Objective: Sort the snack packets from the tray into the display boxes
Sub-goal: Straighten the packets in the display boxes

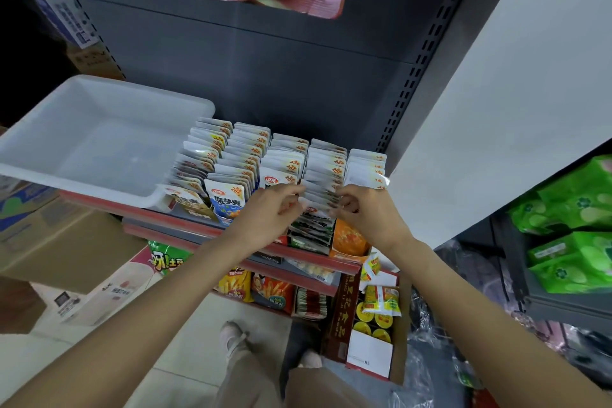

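Observation:
A white plastic tray [82, 129] sits on the shelf at the left, and I see no packets in it. To its right stand several display boxes packed with rows of upright snack packets [245, 156]. My left hand [268, 212] and my right hand [361, 209] meet over the fourth row, the one with green-and-white packets [318, 195]. Fingers of both hands curl onto the tops of those packets from either side. An orange display box [349, 238] stands just under my right hand.
The dark shelf back panel [281, 60] rises behind the boxes, and a white side wall [496, 109] stands to the right. Lower shelves hold chip bags [235, 285]. Cardboard cartons [59, 242] sit at the left, an open box of yellow cups [374, 321] on the floor, green bags [569, 209] at right.

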